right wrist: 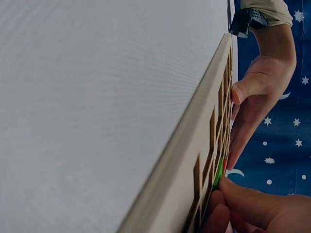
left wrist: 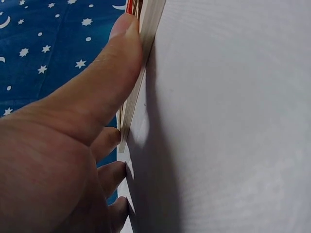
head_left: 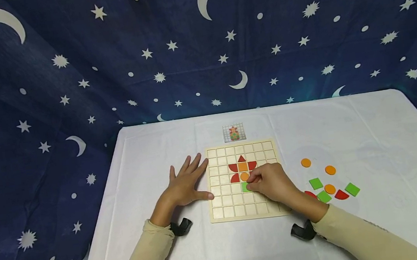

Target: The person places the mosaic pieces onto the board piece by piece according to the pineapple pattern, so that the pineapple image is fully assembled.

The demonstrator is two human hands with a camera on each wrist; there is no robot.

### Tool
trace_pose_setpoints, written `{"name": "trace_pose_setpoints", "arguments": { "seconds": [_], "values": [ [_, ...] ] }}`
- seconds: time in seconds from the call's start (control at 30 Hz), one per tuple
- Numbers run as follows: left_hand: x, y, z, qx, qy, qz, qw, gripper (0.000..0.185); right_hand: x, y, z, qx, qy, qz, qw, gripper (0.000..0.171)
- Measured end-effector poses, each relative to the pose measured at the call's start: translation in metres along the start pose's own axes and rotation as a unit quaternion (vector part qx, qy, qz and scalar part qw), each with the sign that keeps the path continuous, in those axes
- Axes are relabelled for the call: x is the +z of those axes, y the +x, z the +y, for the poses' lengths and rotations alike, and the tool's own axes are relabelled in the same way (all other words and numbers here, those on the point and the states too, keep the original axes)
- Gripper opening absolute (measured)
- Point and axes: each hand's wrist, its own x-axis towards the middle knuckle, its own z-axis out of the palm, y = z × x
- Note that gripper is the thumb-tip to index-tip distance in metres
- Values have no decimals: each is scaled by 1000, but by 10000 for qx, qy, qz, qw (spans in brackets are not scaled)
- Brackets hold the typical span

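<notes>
A pale wooden grid board [head_left: 226,211] lies on the white table. Red, orange pieces form a figure in its upper middle cells: a red triangle [head_left: 241,158], an orange square [head_left: 242,166], an orange disc [head_left: 243,176]. My right hand [head_left: 267,183] pinches a green square [head_left: 244,187] down in the cell below the disc; in the right wrist view the green square [right wrist: 217,173] shows edge-on at my fingertips. My left hand [head_left: 185,184] lies flat, fingers spread, on the cloth, thumb [left wrist: 104,73] against the board's left edge [left wrist: 146,43].
Loose pieces lie right of the board: orange discs [head_left: 306,162], green squares [head_left: 315,183] and red shapes [head_left: 341,194]. A small pattern card [head_left: 234,132] sits beyond the board. A dark star-and-moon cloth [head_left: 182,46] hangs behind the table.
</notes>
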Motion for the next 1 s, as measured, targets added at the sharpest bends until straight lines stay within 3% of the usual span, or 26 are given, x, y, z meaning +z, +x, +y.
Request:
{"name": "trace_pose_setpoints", "arguments": {
  "seconds": [0.5,0.67,0.83,1.0],
  "values": [
    [0,1,-1,14,60,31,10000,113,-5,-1,2,154,-8,-115,9998,10],
    [1,0,-1,5,52,14,10000,113,-8,-1,6,277,226,-199,9992,10],
    [0,0,0,0,35,23,10000,113,-25,-5,14,536,327,-192,9978,10],
    [-1,0,1,-17,26,37,10000,113,-55,-9,28,802,186,-150,9965,10]
  ]
}}
